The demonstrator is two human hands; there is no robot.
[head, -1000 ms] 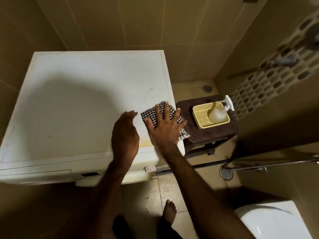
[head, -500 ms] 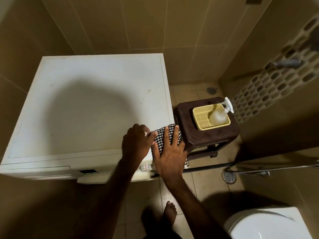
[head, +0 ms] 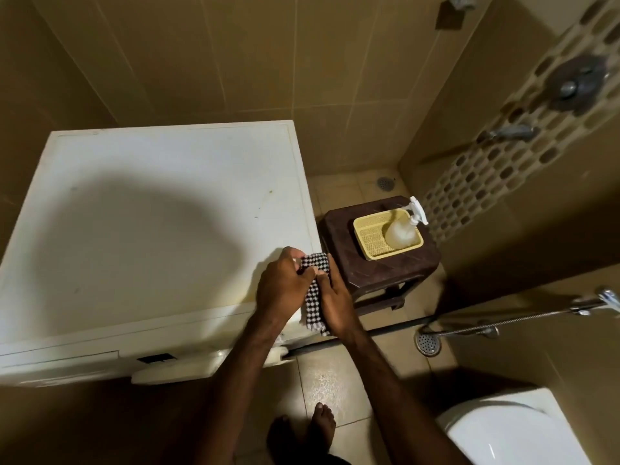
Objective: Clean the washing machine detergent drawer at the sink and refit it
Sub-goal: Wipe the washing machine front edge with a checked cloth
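Observation:
A white washing machine (head: 141, 223) fills the left of the head view, seen from above. A black-and-white checked cloth (head: 314, 297) hangs over its front right corner. My left hand (head: 283, 285) grips the cloth's upper part with curled fingers. My right hand (head: 337, 303) holds the cloth's right side against the corner. The detergent drawer front (head: 60, 359) sits shut at the machine's front left. A dark display slot (head: 155, 358) lies beside it.
A dark brown plastic stool (head: 339, 239) stands right of the machine and carries a yellow basket (head: 369, 239) with a spray bottle (head: 402, 229). A white toilet (head: 513, 431) is at the lower right. A hand-shower hose (head: 510, 317) and floor drain (head: 427, 344) lie beyond.
The cloth has been pulled from the machine's top down over its front right corner. Both hands moved toward me and closed on it; the left hand was open before.

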